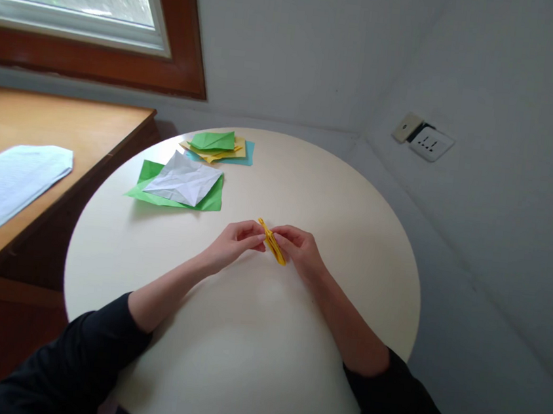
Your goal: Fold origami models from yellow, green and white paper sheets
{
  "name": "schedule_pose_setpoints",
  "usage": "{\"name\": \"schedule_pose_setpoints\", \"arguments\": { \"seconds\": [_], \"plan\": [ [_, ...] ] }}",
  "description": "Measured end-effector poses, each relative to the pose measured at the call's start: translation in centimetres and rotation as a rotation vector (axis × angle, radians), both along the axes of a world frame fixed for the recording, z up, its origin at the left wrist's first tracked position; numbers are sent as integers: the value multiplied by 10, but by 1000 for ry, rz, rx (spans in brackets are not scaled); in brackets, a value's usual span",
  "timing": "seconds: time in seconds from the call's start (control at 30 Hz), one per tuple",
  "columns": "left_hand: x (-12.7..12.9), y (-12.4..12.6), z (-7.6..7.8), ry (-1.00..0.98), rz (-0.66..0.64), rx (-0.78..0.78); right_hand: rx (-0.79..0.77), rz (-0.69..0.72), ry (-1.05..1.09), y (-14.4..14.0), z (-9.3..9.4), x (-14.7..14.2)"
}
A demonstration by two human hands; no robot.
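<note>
A small piece of folded yellow paper is held over the middle of the round white table. It is narrow, tilted and seen nearly edge-on, with several layers showing. My left hand pinches it from the left between thumb and fingers. From the right, my right hand grips it the same way, its fingertips close to those of the left. The fingertips behind the paper are partly hidden.
Creased white paper lies on a green sheet at the table's back left. Behind them are a green folded paper, yellow pieces and a blue sheet. A wooden desk with printed papers stands left; walls rise behind and right.
</note>
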State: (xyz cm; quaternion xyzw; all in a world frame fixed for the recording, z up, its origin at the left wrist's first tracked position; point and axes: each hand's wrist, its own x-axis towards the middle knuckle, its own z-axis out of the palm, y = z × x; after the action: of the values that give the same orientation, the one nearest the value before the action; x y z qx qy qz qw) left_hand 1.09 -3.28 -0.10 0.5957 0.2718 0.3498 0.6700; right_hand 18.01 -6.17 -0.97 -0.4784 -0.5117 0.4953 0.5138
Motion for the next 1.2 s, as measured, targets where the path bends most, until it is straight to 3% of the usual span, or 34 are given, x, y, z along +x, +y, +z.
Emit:
{"name": "schedule_pose_setpoints", "arguments": {
  "seconds": [0.17, 0.4, 0.63, 0.8, 1.07, 1.2],
  "plan": [
    [-1, 0, -1, -25, -6, -24, -10, 12, 15, 0, 0, 0],
    [3, -2, 4, -45, 17, -69, 107, -34, -87, 2, -1, 0],
    [4, -5, 5, 96, 110, -34, 142, -18, -122, 3, -4, -3],
    [5, -3, 4, 86, 113, -63, 138, -22, -126, 2, -3, -4],
    [4, 5, -6, -19, 138, -194, 136, -269, -49, 8, -7, 2],
    [3, 6, -7, -47, 133, -212, 75, -241, 11, 9, -9, 1]
  ]
}}
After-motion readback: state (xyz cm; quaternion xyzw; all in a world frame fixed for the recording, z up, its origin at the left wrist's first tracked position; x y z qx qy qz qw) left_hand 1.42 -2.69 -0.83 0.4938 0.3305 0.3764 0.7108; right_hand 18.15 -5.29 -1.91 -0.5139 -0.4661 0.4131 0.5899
